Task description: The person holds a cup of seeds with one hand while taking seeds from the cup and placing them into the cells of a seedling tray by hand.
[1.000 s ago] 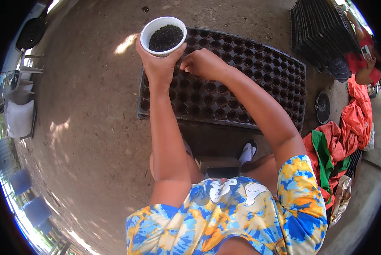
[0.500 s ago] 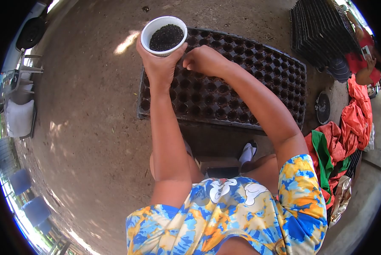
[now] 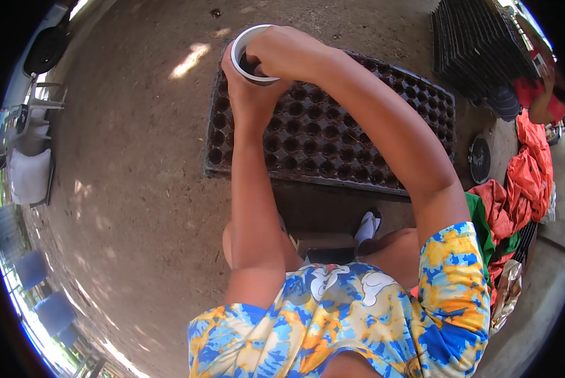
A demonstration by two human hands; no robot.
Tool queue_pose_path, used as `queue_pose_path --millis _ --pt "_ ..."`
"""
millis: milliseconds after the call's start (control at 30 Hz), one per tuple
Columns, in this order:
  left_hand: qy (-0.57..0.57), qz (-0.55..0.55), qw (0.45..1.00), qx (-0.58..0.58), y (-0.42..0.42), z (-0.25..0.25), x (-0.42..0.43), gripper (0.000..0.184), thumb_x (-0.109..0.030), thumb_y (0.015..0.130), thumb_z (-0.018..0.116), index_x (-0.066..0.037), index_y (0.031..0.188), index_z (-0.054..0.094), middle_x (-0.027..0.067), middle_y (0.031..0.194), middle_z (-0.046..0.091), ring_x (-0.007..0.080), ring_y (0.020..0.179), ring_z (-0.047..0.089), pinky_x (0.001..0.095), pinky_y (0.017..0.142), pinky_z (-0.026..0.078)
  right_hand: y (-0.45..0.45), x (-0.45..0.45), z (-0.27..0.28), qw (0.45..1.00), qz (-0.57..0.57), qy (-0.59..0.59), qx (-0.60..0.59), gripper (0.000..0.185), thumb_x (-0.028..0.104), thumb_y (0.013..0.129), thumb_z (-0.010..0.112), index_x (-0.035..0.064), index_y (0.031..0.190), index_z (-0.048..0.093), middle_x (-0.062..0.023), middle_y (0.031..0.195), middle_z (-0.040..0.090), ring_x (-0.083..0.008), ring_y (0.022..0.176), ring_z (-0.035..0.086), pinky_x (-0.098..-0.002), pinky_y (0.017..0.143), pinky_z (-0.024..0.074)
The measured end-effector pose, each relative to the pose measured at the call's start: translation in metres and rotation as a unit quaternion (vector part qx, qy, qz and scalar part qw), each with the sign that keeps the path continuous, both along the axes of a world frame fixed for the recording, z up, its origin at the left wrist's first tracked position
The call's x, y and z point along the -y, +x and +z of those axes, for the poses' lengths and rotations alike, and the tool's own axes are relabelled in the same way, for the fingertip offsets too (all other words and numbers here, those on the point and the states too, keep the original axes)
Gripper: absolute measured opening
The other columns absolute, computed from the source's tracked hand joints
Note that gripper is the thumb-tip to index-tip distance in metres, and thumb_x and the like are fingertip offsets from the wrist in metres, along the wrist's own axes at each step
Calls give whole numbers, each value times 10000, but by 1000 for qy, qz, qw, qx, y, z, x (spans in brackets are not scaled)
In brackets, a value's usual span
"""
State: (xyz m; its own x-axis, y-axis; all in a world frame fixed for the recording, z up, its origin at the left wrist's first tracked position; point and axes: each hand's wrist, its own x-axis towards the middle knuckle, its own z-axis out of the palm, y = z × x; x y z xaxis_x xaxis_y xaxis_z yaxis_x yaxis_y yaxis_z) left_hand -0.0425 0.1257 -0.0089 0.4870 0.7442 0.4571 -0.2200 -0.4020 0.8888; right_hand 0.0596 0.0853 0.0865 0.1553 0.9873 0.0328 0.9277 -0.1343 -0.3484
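Observation:
A white cup (image 3: 234, 55) is in my left hand (image 3: 252, 104), which is wrapped round it from below. Small dark grains (image 3: 249, 65), possibly seeds, show inside the cup. My right hand (image 3: 292, 53) reaches over the rim with its fingers bent down into the cup; the fingertips are partly hidden, and whatever they grip cannot be made out. Beneath both hands lies a large black seedling tray (image 3: 333, 135) with many round cells holding brown material. The cup is held above the tray's far left corner.
Stacked black trays (image 3: 478, 47) stand at the back right, beside another person in red (image 3: 537, 101). A dark round lid-like disc (image 3: 479, 159) and red and green cloth (image 3: 525, 167) lie on the right. White chairs (image 3: 30, 173) are at the left over bare ground.
My right hand has moved from above the tray up and left into the cup. My left hand and the cup have shifted slightly right, and the cup is tilted more.

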Motion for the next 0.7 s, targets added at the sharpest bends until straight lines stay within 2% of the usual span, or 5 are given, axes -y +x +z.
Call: queue_pose_path --millis 167,267,400,533,700 --pt "-6 4 1000 -9 -1 -2 1 960 -118 579 883 -8 1348 318 132 1256 500 236 1153 519 365 977 439 3 -9 -11 999 42 -5 30 124 78 731 632 46 838 686 -151 824 674 -322 810 655 -405 702 511" --pt "-42 -3 999 3 -1 3 -1 948 -114 581 884 5 1334 320 137 1245 505 226 1145 523 350 973 440 8 -7 -7 998 13 -3 -54 128 106 760 646 50 866 690 -128 832 685 -271 794 668 -371 704 515" --pt "-44 13 999 -1 -5 -1 -12 934 -108 585 881 16 1318 316 135 1218 517 219 1118 536 338 964 442 21 8 2 982 2 120 -143 167 165 815 672 52 935 702 -78 846 704 -174 780 669 -322 711 513" --pt "-45 80 995 43 -11 5 -15 804 -85 597 873 1 1247 409 94 1142 552 180 1050 564 318 926 466 38 23 -25 974 -46 81 -207 162 133 817 660 43 946 700 -84 851 705 -148 756 647 -305 720 507" --pt "-68 71 993 68 -11 7 -15 791 -60 598 866 -3 1246 417 91 1135 554 173 1043 568 311 919 474 28 32 -64 981 -40 -33 -187 163 119 774 647 67 912 715 -104 863 706 -231 812 673 -343 749 517"
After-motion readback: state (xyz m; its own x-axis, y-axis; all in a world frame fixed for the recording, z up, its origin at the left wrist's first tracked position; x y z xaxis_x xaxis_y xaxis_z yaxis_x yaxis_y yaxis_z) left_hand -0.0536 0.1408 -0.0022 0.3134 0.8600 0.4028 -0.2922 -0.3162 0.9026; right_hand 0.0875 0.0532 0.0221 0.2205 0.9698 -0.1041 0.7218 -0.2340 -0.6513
